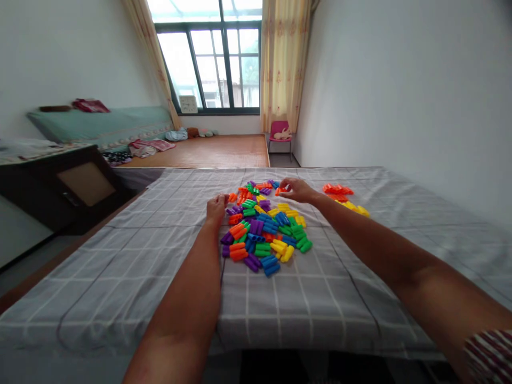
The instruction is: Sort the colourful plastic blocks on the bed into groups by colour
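A heap of plastic building blocks [256,226], shaped like short tubes joined side by side, lies on the checked grey cloth [160,256]. Its colours are orange, purple, green, blue and yellow. At the heap's far left edge, my left hand [217,208] is closed, with an orange block [232,197] at its fingertips. My right hand [296,189] pinches another orange block [279,191] by the heap's far right edge. Beyond my right wrist lie a group of orange blocks [338,190] and a group of yellow blocks [354,207], apart from the heap.
A dark cabinet [72,186] stands left of the cloth-covered surface. Past the far edge is a low wooden platform [216,149] with clothes and soft toys on it. A pink chair [280,129] stands by the curtain, and a white wall [412,90] runs along the right.
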Tool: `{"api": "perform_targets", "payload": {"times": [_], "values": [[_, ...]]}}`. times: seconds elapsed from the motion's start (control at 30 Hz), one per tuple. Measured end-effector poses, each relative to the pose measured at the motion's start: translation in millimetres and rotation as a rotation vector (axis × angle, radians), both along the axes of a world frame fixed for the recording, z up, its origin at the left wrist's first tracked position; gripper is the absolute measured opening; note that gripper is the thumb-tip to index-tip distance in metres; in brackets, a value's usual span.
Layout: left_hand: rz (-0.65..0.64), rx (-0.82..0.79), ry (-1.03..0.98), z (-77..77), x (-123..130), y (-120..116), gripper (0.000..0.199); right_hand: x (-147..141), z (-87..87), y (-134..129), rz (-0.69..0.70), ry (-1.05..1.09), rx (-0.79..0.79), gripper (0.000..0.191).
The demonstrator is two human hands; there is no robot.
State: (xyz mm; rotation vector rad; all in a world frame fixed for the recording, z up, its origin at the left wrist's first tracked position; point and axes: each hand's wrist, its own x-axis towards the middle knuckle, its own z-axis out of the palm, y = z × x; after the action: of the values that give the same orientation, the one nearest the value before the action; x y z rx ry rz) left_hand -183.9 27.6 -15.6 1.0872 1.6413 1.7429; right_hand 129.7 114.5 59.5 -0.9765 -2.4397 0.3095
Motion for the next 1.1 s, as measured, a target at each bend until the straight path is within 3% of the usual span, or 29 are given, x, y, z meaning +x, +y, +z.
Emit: {"api": "perform_targets", "payload": {"times": [0.2,0.3,0.4,0.53,0.77,0.9,1.1], "values": [[-0.010,-0.018,0.029,3.1,1,-1,0.043,144,3.6,51,-0.395,0.148,-0.103,0.034],[-0.007,-0.033,0.089,4.5,1,-2,0.045,213,-7.7,75,-0.620,0.153,-0.101,0.031],[-0.022,-0.038,0.133,5.5,1,-3,0.049,253,-24.3,86,-0.721,0.107,-0.081,0.029],[-0.025,-0.057,0.176,5.7,-1,-4,0.053,262,-38.8,92,-0.726,0.052,-0.113,0.030],[-0.043,-0.087,0.195,6.0,-3,-5,0.054,251,-43.4,108,-0.566,-0.096,-0.151,0.035],[-0.030,-0.100,0.214,10.9,1,-8,0.053,251,-47.5,112,-0.543,-0.176,-0.135,0.035],[-0.033,-0.081,0.228,7.5,-1,-4,0.052,251,-35.4,103,-0.566,-0.222,-0.096,0.044]]}}
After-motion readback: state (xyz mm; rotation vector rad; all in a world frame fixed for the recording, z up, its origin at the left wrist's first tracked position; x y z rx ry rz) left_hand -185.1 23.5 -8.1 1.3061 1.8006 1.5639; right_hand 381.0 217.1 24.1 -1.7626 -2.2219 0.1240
